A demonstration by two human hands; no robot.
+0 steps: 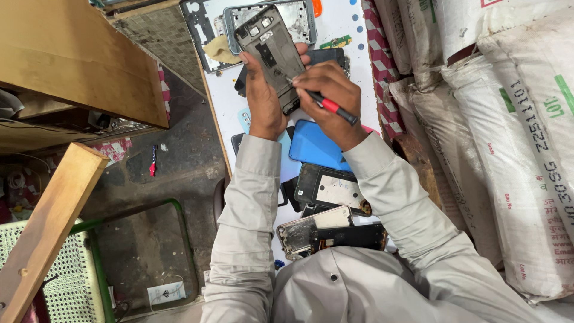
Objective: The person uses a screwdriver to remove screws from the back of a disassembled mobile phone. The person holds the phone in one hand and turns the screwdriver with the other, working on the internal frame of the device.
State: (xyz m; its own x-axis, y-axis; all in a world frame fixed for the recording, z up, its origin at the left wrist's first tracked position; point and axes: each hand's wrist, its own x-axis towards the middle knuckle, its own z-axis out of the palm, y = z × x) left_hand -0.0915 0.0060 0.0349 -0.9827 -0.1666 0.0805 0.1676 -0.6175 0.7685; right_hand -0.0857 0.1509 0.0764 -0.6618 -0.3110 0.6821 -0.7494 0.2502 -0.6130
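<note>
My left hand [261, 96] grips an opened dark phone body [270, 48], its bare inner frame facing up above the white table [344, 24]. My right hand [332, 98] holds a screwdriver [326, 103] with a red and black handle, its tip touching the lower part of the phone's frame. Both sleeves are light grey. My fingers hide the lower edge of the phone.
Several phone parts lie on the table: a blue back cover [317, 146], a dark frame [332, 188], a metal frame [305, 230] and a silver frame [296, 15] at the far end. White sacks [514, 119] stand at the right. Wooden boards [72, 54] and a green chair frame [101, 263] are at the left.
</note>
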